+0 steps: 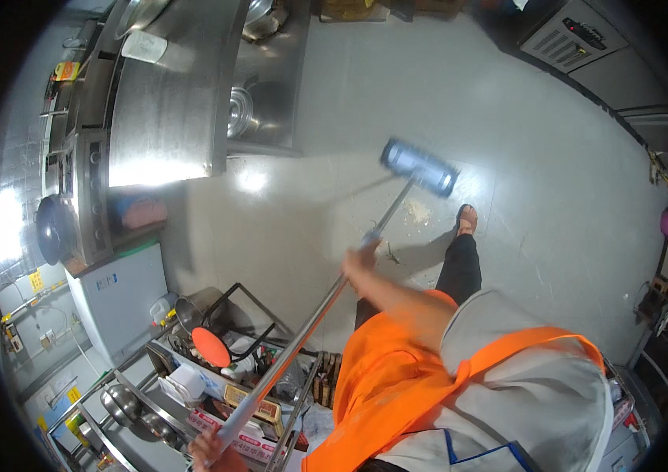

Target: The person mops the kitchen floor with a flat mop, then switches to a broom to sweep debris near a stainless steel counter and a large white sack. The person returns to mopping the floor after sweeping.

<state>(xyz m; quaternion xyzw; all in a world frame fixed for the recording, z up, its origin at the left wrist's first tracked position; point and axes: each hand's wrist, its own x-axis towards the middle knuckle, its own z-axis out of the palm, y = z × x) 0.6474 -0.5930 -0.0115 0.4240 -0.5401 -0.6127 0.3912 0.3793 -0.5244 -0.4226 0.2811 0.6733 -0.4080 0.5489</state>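
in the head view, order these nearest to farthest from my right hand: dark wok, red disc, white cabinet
Going by the head view, from the right hand:
1. Red disc, lower left, among the clutter
2. White cabinet, farther left, beyond the disc
3. Dark wok, farthest, near the left rim of the picture
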